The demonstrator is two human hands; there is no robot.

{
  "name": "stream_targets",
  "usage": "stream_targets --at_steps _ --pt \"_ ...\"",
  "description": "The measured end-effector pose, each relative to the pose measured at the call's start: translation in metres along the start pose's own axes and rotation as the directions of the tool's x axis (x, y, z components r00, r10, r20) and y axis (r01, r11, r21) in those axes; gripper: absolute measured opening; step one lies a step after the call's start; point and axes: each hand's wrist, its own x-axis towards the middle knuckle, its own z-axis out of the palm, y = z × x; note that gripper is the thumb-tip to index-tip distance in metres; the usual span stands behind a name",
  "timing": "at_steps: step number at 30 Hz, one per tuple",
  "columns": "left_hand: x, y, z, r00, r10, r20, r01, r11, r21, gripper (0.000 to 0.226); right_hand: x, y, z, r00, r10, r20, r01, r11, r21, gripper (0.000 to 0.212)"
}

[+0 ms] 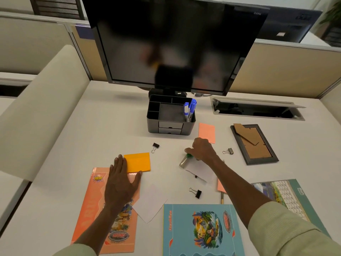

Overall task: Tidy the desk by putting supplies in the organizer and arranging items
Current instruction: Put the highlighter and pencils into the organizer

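1. Left hand (120,179): flat, palm down, fingers straight & spread. Fingertips lie on the near-left edge of the orange sticky pad (137,162); palm rests over the peach booklet (103,211). Nothing gripped.
2. Left forearm runs up from bottom-left, pale green sleeve at the frame edge.
3. Right hand (202,149): knuckles up, fingers curled down round the green cap end of a marker (185,159). Silver barrel sticks out toward the near-left, lying low on the bench (92,126).
4. Right arm stretches fwd from bottom-right, nearly straight, crossing over a white paper (200,172) & a small peach note (221,185).
5. Organizer (170,117): black, at bench centre just in front of the monitor (175,43). Blue-capped markers (190,108) stand in its right compartment; other compartments look bare.
6. Loose binder clips: one (155,147) btwn organizer & orange pad, one (228,150) right of the right hand, one (196,192) near the blue booklet (201,230).
7. Peach card (207,133) lies just right of the organizer, touching the right hand's far side.
8. Picture frame (254,144) lies face down at right; calendar (287,196) sits near-right under the arm.
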Motion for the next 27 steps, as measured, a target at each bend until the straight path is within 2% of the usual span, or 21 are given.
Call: stream_targets --at_steps 4,7,12,16,22,27 --pt "0.000 0.001 0.001 1.000 -0.002 -0.004 0.002 1.000 -0.003 0.090 -0.002 -0.003 0.007 1.000 -0.002 0.011 0.002 0.999 -0.041 0.030" --pt "0.001 0.000 0.001 1.000 -0.004 -0.003 0.004 1.000 -0.006 0.089 0.000 -0.005 0.010 0.999 0.034 0.006 -0.033 0.999 -0.043 0.031" --pt "0.000 0.001 0.000 1.000 -0.008 -0.007 0.008 1.000 -0.010 0.088 0.003 0.001 0.016 0.997 0.080 0.013 -0.080 0.997 0.015 0.028" --pt "0.000 0.001 0.000 1.000 -0.007 -0.006 0.006 1.000 -0.012 0.089 0.000 -0.005 0.011 0.998 0.063 0.000 -0.062 0.994 0.086 0.026" --pt "0.000 0.002 -0.001 1.000 -0.021 -0.006 0.020 1.000 -0.022 0.090 -0.010 -0.033 -0.006 0.995 -0.060 -0.076 0.074 0.978 0.196 0.026" --pt "0.000 0.002 -0.001 1.000 -0.024 0.004 0.024 0.999 -0.026 0.091 -0.013 -0.065 -0.026 0.963 -0.219 -0.159 0.242 0.960 0.142 0.020"
